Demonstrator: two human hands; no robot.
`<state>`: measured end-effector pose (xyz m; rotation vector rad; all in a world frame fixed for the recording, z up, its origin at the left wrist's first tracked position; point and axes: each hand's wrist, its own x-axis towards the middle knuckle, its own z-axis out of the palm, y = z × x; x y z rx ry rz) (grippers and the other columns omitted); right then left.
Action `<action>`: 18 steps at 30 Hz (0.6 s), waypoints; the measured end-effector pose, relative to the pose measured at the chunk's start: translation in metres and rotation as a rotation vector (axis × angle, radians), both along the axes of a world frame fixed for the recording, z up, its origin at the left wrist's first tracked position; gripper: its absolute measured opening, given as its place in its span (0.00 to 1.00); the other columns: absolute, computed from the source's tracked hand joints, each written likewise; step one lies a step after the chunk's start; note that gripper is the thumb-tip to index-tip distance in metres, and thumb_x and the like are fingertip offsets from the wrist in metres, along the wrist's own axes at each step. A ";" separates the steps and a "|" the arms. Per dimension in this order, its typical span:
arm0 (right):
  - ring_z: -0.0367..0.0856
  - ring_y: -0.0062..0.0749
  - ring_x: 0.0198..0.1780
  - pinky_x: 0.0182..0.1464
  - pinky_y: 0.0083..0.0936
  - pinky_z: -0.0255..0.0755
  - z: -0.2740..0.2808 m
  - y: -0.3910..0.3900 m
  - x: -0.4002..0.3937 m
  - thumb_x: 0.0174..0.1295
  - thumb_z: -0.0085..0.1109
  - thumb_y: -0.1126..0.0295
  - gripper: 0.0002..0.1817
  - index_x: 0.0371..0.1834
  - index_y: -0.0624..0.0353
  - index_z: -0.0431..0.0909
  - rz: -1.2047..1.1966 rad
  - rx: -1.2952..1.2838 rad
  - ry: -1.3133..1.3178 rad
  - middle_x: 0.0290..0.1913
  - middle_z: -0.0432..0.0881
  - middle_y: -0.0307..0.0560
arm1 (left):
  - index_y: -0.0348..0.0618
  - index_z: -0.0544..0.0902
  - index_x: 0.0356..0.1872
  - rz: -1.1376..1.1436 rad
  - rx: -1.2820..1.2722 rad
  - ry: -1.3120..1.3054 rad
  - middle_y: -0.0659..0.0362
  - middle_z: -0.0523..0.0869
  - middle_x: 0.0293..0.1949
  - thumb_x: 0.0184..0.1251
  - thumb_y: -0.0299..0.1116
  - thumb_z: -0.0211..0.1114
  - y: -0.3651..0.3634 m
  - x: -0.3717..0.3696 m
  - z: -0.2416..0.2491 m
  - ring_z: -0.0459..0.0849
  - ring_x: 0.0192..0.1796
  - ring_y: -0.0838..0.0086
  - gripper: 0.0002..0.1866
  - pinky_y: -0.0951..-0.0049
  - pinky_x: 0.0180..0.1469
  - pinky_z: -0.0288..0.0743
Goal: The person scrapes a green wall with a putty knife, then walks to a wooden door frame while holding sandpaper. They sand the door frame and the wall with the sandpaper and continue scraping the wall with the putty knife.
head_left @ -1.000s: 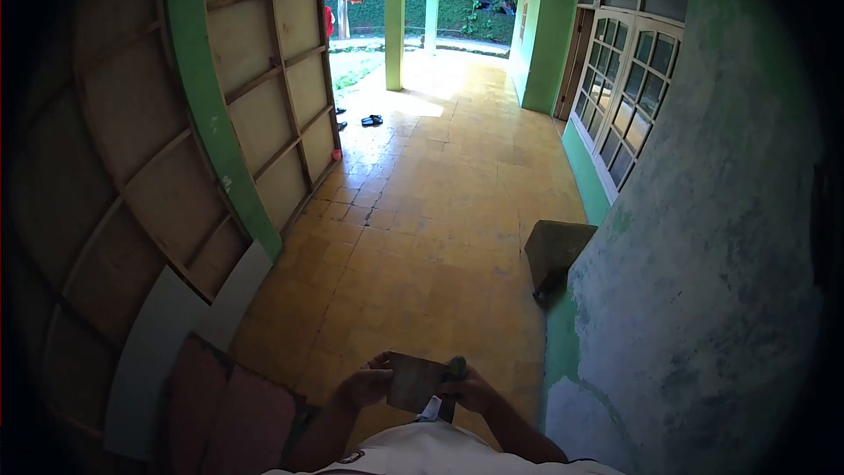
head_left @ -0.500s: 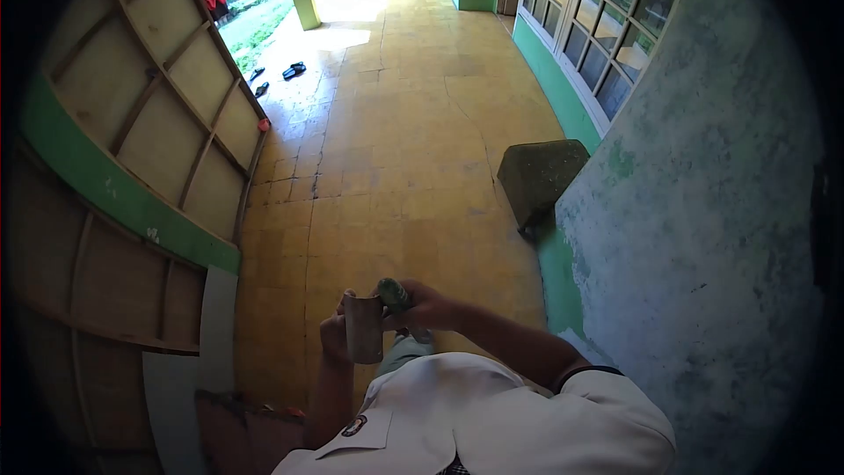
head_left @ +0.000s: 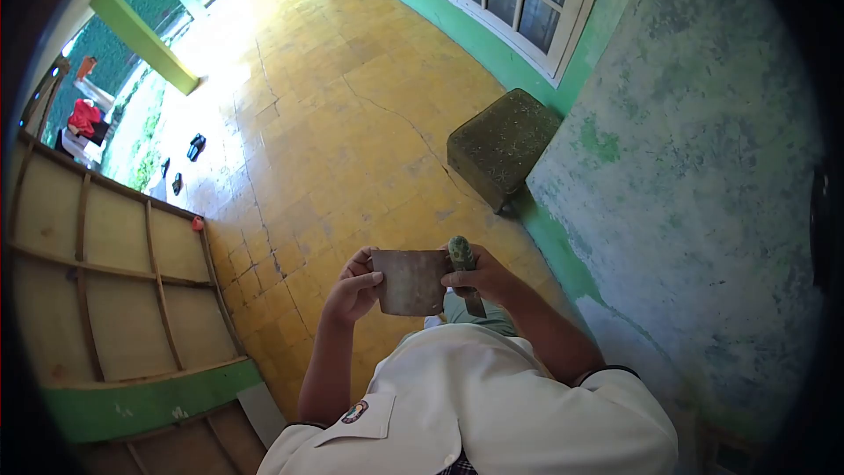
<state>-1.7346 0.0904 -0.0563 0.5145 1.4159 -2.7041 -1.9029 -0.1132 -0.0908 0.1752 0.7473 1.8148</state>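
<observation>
A brownish-grey, roughly rectangular plate (head_left: 411, 283) is held up in front of the white shirt, its broad face showing. My left hand (head_left: 354, 288) grips its left edge, thumb on the face. At the right edge, my right hand (head_left: 476, 276) pinches the plate with the thumb. That same hand also holds a tool with a mottled green handle (head_left: 460, 252); a short flat brown part of it (head_left: 475, 304) shows below the fingers.
A dark, speckled stool (head_left: 505, 145) stands by the right wall (head_left: 677, 185). Wood-framed panels (head_left: 119, 286) line the left side. Dark sandals (head_left: 196, 147) lie on the yellow tiled floor (head_left: 325, 149). Green pillars (head_left: 145, 38) and a red cloth (head_left: 85, 118) are farther off.
The view has turned. The plate has gone from a narrow, upright look to showing its broad face, and my hands have moved apart to its two side edges.
</observation>
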 end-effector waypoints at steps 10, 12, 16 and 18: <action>0.70 0.18 0.27 0.29 0.21 0.67 -0.054 0.205 -0.123 0.47 0.68 0.76 0.13 0.34 0.58 0.74 -0.427 0.361 -0.091 0.26 0.73 0.35 | 0.42 0.72 0.47 -0.078 -0.310 0.503 0.59 0.81 0.42 0.57 0.20 0.66 0.239 -0.148 -0.011 0.83 0.40 0.74 0.18 0.73 0.38 0.81; 0.71 0.19 0.30 0.33 0.22 0.69 -0.047 0.237 -0.142 0.47 0.68 0.75 0.14 0.36 0.59 0.75 -0.465 0.438 -0.070 0.28 0.74 0.36 | 0.41 0.72 0.47 -0.069 -0.300 0.527 0.59 0.81 0.42 0.57 0.20 0.66 0.274 -0.169 -0.002 0.83 0.38 0.74 0.17 0.74 0.36 0.81; 0.71 0.23 0.35 0.41 0.26 0.69 -0.026 0.300 -0.172 0.48 0.67 0.72 0.15 0.39 0.62 0.74 -0.516 0.750 -0.025 0.30 0.74 0.39 | 0.38 0.73 0.44 -0.051 -0.215 0.697 0.59 0.80 0.39 0.57 0.20 0.66 0.350 -0.204 0.014 0.83 0.34 0.76 0.15 0.76 0.32 0.80; 0.70 0.24 0.33 0.40 0.28 0.69 -0.019 0.328 -0.182 0.50 0.64 0.72 0.14 0.39 0.61 0.74 -0.597 0.835 0.021 0.29 0.74 0.41 | 0.38 0.73 0.44 -0.066 -0.176 0.724 0.59 0.80 0.39 0.57 0.20 0.66 0.387 -0.217 0.013 0.83 0.34 0.77 0.15 0.77 0.33 0.80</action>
